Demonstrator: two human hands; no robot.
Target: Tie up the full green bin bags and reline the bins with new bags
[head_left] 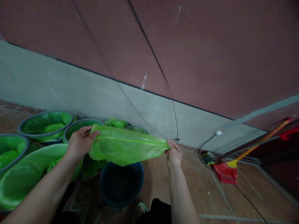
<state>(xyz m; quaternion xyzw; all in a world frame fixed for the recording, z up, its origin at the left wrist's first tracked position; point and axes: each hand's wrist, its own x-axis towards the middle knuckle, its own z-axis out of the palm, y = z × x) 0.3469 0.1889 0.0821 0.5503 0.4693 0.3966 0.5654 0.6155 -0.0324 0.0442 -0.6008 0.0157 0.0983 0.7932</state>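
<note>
A thin green plastic bag (126, 146) is stretched sideways between my two hands. My left hand (80, 141) pinches its left end, fingers closed on the edge. At the other end, my right hand (173, 152) grips a gathered corner. Below the bag stands a dark blue bucket (141, 183), its inside in shadow and no green liner visible in it. The bag hangs above the bucket's far rim and covers part of it from view.
Several bins lined with green bags stand at the left, among them a grey-rimmed bin (45, 135). A wall (81, 90) with hanging cables runs behind. To the right are a red broom head (225, 172) and a black cable (199, 151) on the tiled floor (193, 177).
</note>
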